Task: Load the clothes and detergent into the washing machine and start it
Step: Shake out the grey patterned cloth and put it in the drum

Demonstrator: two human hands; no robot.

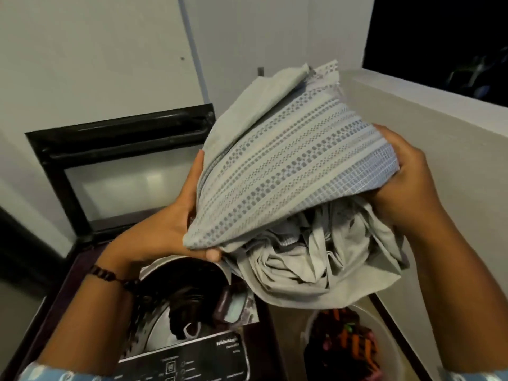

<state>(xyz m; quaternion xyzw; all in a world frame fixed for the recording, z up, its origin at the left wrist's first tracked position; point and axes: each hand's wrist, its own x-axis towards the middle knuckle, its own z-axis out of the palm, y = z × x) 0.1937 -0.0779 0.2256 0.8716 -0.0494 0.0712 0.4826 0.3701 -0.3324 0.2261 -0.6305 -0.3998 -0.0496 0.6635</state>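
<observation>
Grey patterned cloth point(288, 160), bundled with plainer pale fabric, was held up between both hands above the washing machine point(66, 284). The left hand point(165, 229) gripped its lower left corner, thumb underneath; the right hand point(406, 185) gripped the right end, fingers curled round the folds. The long axis of the bundle ran from lower left up toward the right, and its loose part hung down on the right side. The open drum point(187, 292) lay below and to the left, under the left hand, with dark clothes already inside. The bundle therefore had to go down and leftward, I think. A white basket point(384, 339) with dark clothes stood beside the machine.
</observation>
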